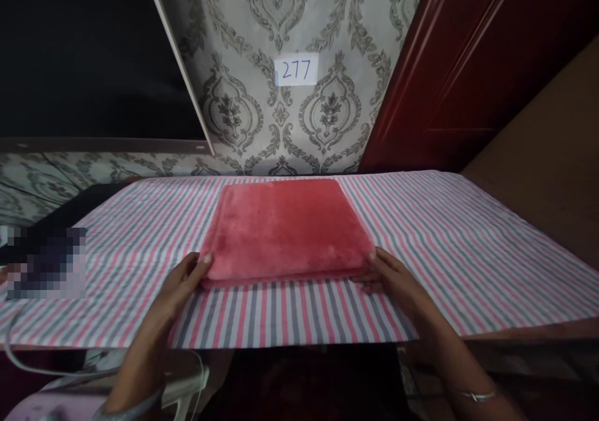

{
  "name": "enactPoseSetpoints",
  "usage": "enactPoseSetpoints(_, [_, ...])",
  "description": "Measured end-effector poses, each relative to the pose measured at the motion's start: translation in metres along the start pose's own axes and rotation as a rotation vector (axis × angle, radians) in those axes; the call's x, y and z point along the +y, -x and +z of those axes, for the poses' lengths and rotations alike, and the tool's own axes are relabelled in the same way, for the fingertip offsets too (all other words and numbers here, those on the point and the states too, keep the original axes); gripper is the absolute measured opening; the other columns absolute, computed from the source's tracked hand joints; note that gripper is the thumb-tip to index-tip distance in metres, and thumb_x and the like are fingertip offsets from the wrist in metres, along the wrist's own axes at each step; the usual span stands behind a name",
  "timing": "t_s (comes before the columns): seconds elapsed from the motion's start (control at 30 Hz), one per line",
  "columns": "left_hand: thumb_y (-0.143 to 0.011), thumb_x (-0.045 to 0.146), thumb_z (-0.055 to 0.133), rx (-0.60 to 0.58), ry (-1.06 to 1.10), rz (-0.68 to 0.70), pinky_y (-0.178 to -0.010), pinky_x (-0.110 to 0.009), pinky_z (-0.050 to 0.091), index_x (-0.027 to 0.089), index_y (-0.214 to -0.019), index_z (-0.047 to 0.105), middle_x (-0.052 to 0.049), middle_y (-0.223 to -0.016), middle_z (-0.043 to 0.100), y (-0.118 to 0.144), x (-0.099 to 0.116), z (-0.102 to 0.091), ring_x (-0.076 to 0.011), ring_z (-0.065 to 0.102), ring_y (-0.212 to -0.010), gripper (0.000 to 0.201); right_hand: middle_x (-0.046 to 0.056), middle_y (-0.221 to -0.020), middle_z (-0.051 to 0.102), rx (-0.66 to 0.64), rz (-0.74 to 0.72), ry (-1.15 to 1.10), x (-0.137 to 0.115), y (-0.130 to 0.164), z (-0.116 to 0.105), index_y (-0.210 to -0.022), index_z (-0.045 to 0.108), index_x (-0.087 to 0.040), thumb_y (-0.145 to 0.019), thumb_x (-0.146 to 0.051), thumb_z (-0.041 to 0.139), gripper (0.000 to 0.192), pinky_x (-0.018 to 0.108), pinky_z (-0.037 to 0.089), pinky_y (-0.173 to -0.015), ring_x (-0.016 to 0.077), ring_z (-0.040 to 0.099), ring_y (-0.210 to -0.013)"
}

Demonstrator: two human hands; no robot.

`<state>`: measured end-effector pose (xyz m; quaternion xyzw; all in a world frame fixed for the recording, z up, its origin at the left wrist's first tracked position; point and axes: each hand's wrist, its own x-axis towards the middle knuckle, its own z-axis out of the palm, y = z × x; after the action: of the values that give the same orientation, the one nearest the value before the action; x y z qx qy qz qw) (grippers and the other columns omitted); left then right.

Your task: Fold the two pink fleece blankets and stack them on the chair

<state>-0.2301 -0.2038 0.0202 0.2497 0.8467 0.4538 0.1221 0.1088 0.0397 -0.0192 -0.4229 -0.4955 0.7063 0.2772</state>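
Observation:
A folded red plush cloth (286,227) lies flat in the middle of a table covered with a pink, grey and white striped sheet (449,240). My left hand (183,279) touches the cloth's near left corner, thumb on top. At the near right corner my right hand (390,279) grips the edge, with fingers under it and thumb above. Both forearms reach in from the table's front edge, and each wrist wears a thin bangle.
A patterned grey wall carries a white label reading 277 (296,70). A dark red door (468,65) stands at the right, a dark panel (84,53) at the upper left. White cable and a white object (185,390) lie below the table's front edge at left.

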Motion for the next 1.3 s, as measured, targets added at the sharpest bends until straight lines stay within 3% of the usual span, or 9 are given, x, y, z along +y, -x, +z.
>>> enactPoseSetpoints(0.13, [-0.065, 0.076, 0.065, -0.042, 0.145, -0.085, -0.062, -0.033, 0.05, 0.023, -0.075, 0.059, -0.002, -0.071, 0.061, 0.0, -0.004, 0.002, -0.0242, 0.061, -0.073, 0.054, 0.006, -0.094, 0.073, -0.096, -0.035, -0.072, 0.0, 0.002, 0.004, -0.094, 0.066, -0.024, -0.07, -0.052, 0.082, 0.04, 0.034, 0.062, -0.063, 0.021, 0.07, -0.072])
enactPoseSetpoints(0.33, [-0.067, 0.072, 0.067, -0.285, 0.385, -0.161, -0.044, -0.026, 0.037, 0.021, -0.072, 0.053, 0.005, -0.056, 0.049, 0.001, 0.005, 0.008, -0.0126, 0.046, -0.047, 0.053, 0.006, -0.084, 0.073, -0.117, 0.029, -0.121, 0.001, -0.006, 0.006, -0.083, 0.068, -0.023, -0.066, -0.052, 0.086, 0.038, 0.03, 0.059, -0.061, 0.0185, 0.066, -0.066])
enactPoseSetpoints(0.6, [-0.054, 0.064, 0.081, -0.055, 0.48, -0.092, -0.04, -0.017, 0.031, 0.021, -0.069, 0.052, 0.009, -0.056, 0.042, 0.014, 0.012, -0.009, -0.0063, 0.037, -0.045, 0.055, 0.007, -0.087, 0.074, -0.053, -0.141, -0.008, -0.006, 0.016, 0.014, -0.093, 0.074, -0.018, -0.067, -0.059, 0.082, 0.05, 0.031, 0.053, -0.064, 0.021, 0.065, -0.073])
enactPoseSetpoints(0.8, [-0.05, 0.056, 0.086, -0.066, 0.346, -0.183, -0.059, -0.025, 0.053, 0.022, -0.076, 0.061, 0.002, -0.068, 0.061, 0.037, -0.019, -0.022, -0.0178, 0.06, -0.066, 0.05, 0.012, -0.108, 0.073, -0.224, -0.025, 0.155, 0.014, 0.035, -0.008, -0.118, 0.071, -0.02, -0.072, -0.064, 0.075, 0.065, 0.041, 0.057, -0.076, 0.0285, 0.069, -0.09])
enactPoseSetpoints(0.97, [-0.067, 0.073, 0.065, -0.015, 0.141, -0.106, -0.08, -0.043, 0.059, 0.025, -0.121, 0.06, -0.011, -0.108, 0.072, 0.016, -0.031, -0.026, -0.0335, 0.069, -0.099, 0.072, 0.017, -0.136, 0.06, -0.12, -0.155, 0.364, -0.003, 0.018, -0.01, -0.144, 0.05, -0.02, -0.081, -0.074, 0.057, 0.083, 0.049, 0.053, -0.096, 0.0333, 0.06, -0.12])
enactPoseSetpoints(1.07, [-0.076, 0.072, 0.055, 0.073, -0.131, 0.182, -0.099, -0.057, 0.05, 0.025, -0.139, 0.05, -0.015, -0.137, 0.061, -0.003, -0.01, -0.022, -0.0396, 0.059, -0.124, 0.08, 0.018, -0.154, 0.042, 0.055, -0.481, 0.672, -0.026, 0.003, 0.013, -0.151, 0.04, -0.018, -0.084, -0.074, 0.047, 0.088, 0.053, 0.035, -0.115, 0.033, 0.042, -0.14])
enactPoseSetpoints(1.17, [-0.085, 0.066, 0.046, 0.037, -0.313, 0.585, -0.117, -0.057, 0.032, 0.022, -0.149, 0.04, -0.012, -0.157, 0.042, -0.019, 0.038, 0.003, -0.0357, 0.039, -0.143, 0.078, 0.012, -0.162, 0.029, 0.013, -0.735, 0.96, -0.056, -0.016, 0.06, -0.155, 0.033, -0.019, -0.096, -0.059, 0.036, 0.071, 0.049, 0.023, -0.121, 0.0265, 0.023, -0.15])
enactPoseSetpoints(1.23, [-0.09, 0.061, 0.039, -0.085, -0.444, 0.697, -0.118, -0.053, 0.031, 0.017, -0.152, 0.037, -0.015, -0.16, 0.037, -0.031, 0.076, 0.029, -0.0329, 0.032, -0.148, 0.076, 0.014, -0.163, 0.025, -0.012, -0.736, 1.131, -0.077, -0.031, 0.096, -0.157, 0.029, -0.015, -0.099, -0.05, 0.035, 0.067, 0.049, 0.023, -0.121, 0.0276, 0.018, -0.152])
enactPoseSetpoints(1.3, [-0.092, 0.058, 0.038, -0.217, -0.62, 0.659, -0.117, -0.053, 0.03, 0.011, -0.152, 0.036, -0.019, -0.158, 0.037, -0.046, 0.108, 0.056, -0.0353, 0.029, -0.148, 0.076, 0.018, -0.162, 0.026, -0.029, -0.615, 1.29, -0.094, -0.049, 0.127, -0.156, 0.03, -0.01, -0.101, -0.043, 0.036, 0.064, 0.049, 0.024, -0.119, 0.0311, 0.018, -0.151])
